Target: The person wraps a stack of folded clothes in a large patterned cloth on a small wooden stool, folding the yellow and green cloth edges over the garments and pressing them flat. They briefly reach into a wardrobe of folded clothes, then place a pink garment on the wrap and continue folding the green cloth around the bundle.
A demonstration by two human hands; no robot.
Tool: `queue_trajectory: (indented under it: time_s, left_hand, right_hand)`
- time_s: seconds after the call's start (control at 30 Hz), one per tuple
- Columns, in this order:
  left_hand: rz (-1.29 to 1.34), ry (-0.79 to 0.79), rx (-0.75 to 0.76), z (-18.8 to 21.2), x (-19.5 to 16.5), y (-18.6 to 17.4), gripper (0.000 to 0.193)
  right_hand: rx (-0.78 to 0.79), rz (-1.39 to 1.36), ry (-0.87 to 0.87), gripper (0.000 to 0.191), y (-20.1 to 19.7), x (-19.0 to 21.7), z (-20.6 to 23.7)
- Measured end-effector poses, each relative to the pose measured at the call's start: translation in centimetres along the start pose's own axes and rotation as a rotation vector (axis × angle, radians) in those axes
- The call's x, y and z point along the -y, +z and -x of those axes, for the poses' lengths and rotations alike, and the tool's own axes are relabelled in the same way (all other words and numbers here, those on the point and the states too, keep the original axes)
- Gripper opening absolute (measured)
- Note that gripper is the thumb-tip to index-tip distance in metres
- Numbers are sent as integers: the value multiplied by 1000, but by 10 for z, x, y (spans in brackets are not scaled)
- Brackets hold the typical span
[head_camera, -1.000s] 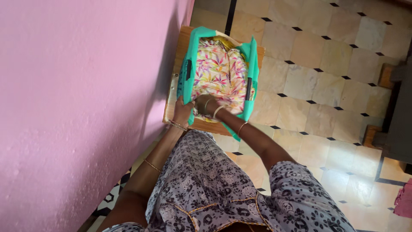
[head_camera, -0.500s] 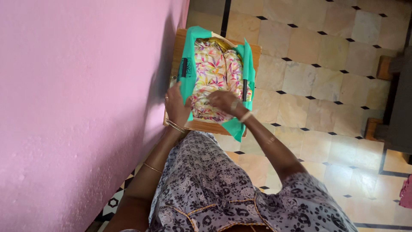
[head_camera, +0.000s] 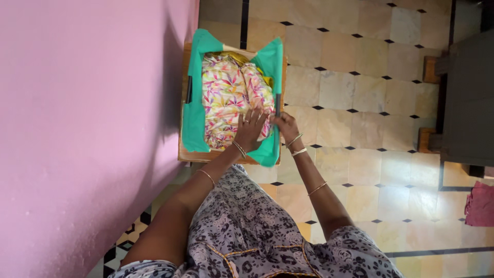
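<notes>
An open teal bag (head_camera: 194, 118) with dark handles lies on a small wooden table (head_camera: 216, 156) beside the wall. It holds a bundled floral cloth (head_camera: 226, 92) in pink, yellow and white, with a bit of yellow fabric (head_camera: 242, 56) showing at the far end. My left hand (head_camera: 249, 129) lies flat on the near end of the floral cloth, fingers apart. My right hand (head_camera: 284, 123) pinches the bag's right edge just below its dark handle (head_camera: 278, 104). Both wrists wear bangles.
A pink wall (head_camera: 82, 128) runs along the left, close to the table. Beige floor tiles (head_camera: 360, 103) with small black diamonds spread to the right. Dark furniture (head_camera: 465, 98) stands at the right edge, and a pink cloth (head_camera: 481, 203) lies below it.
My left hand has left the bag's left edge and now rests on the floral cloth. My right hand has moved from the cloth to the bag's right edge and closed on it.
</notes>
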State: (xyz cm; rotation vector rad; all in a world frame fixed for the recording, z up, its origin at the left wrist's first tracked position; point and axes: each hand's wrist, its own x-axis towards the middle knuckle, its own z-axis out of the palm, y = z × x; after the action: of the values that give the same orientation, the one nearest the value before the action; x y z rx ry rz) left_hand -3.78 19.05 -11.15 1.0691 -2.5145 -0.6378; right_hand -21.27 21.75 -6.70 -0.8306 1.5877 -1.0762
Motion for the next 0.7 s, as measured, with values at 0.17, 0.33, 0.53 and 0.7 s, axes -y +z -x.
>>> queue_trajectory:
  time_s: [0.17, 0.33, 0.53, 0.7]
  left_hand:
    - [-147, 24, -30, -17, -5, 4, 67]
    - [-252, 83, -15, -30, -16, 14, 60]
    - [-536, 133, 188, -33, -14, 17, 60]
    - [-972, 231, 497, -28, -28, 13, 68]
  right_hand:
    - [105, 161, -108, 23, 0, 13, -1]
    - [94, 326, -114, 25, 3, 17, -4]
    - [173, 198, -190, 21, -4, 15, -14]
    - [111, 276, -21, 18, -9, 13, -15]
